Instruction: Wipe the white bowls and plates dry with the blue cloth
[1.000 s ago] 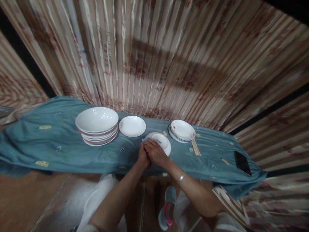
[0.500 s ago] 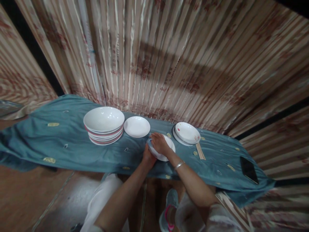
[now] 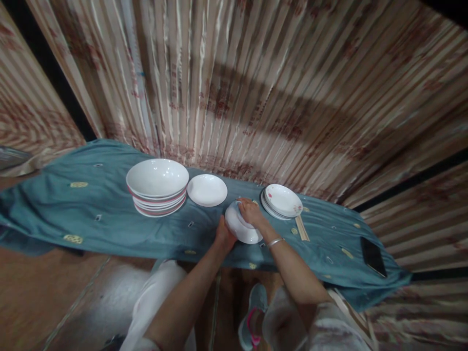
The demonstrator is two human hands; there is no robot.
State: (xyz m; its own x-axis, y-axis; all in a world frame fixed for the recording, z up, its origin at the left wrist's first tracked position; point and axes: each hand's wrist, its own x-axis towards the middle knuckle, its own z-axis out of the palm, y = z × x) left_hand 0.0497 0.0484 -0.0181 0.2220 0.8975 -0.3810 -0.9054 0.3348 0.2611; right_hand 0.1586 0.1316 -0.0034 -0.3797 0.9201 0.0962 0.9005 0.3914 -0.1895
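My left hand [image 3: 224, 236] grips the left rim of a white plate [image 3: 248, 237] above the front part of the cloth-covered table. The plate appears tilted, and part of it is covered by my right hand [image 3: 250, 213]. That hand presses a pale bluish cloth [image 3: 236, 208] against the plate, its fingers bent over it; most of the cloth is hidden. Just behind the plate, to the left, lies a single white plate [image 3: 207, 190]. On the right is a short stack of plates [image 3: 283, 201], the top one with red flowers.
A tall stack of white bowls or deep plates [image 3: 157, 178] with red edges stands on the left. Wooden chopsticks [image 3: 302, 229] lie beside the right stack, and a black phone [image 3: 373, 256] near the right end. A teal tablecloth [image 3: 113, 214] covers the table; striped curtains [image 3: 234, 87] hang behind.
My right hand has slid slightly right across the plate with the cloth. The plate has turned and tilted in my left hand. The stacks stay where they were.
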